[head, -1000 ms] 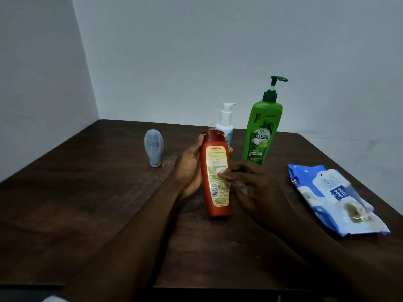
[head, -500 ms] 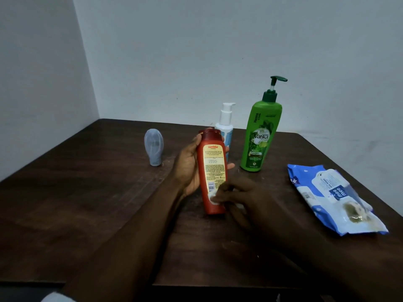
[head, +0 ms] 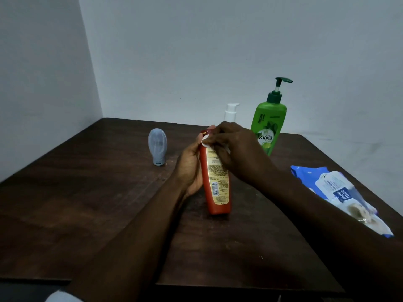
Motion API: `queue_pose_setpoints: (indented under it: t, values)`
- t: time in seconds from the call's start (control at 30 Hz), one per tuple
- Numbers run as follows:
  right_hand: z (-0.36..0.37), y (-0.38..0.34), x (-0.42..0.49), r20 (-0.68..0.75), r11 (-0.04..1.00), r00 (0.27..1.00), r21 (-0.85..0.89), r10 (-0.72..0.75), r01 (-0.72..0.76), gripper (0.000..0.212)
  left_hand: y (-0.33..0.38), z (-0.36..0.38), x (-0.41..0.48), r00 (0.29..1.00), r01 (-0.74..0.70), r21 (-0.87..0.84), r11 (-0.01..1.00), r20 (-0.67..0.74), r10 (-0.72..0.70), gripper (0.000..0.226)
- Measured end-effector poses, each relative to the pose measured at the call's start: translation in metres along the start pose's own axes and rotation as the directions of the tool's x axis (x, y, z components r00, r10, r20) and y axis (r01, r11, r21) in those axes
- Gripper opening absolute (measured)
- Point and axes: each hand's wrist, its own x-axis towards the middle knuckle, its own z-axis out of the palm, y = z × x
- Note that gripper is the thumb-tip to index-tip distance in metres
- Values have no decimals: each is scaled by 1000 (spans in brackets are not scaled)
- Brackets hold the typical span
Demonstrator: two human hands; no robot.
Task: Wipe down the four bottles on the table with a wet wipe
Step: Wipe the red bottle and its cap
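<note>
The red bottle (head: 218, 182) is in the middle of the worktop (head: 87, 203). Its bottom end is down on the wood & its top leans a bit to the left. The back label w/ a barcode faces the camera.

The left hand (head: 189, 166) holds the red bottle from the left side, palm on it & fingers wrapped round it. The right hand (head: 235, 149) is up at the top of the red bottle. Its fingertips pinch a small white wet wipe (head: 205, 141) & press it on the bottle right by the cap (only a little bit of the wipe shows, the rest is under the fingers).

Behind the hands stand 2 more bottles. The green bottle (head: 268, 127) w/ a dark green pump is at the back right, upright. The white bottle (head: 231, 112) is just left of it. Only its pump top shows, the right hand hides the rest.

The grey bottle (head: 157, 147), small & round, stands on its cap at the back left, well apart from the others.

The wipes pack (head: 340, 192), blue & white, lies flat near the right edge of the worktop, beside the right arm. A pale wall (head: 196, 51) is behind it all.
</note>
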Motion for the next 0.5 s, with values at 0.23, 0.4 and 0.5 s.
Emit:
queue_pose_setpoints:
  t: [0.23,0.4,0.5]
  values:
    - [9,-16,-59,149,1000,988,2,-31,31,22,1,-1,-1,996,77,19,997,-36,-76,53]
    - [7,-22,-96,247,994,963,45,-105,97,25,0,-1,0,998,66,50,997,-28,-64,59]
    - [4,-18,-109,351,992,928,63,-127,112,50,0,0,0,998,50,98,994,-51,-45,57]
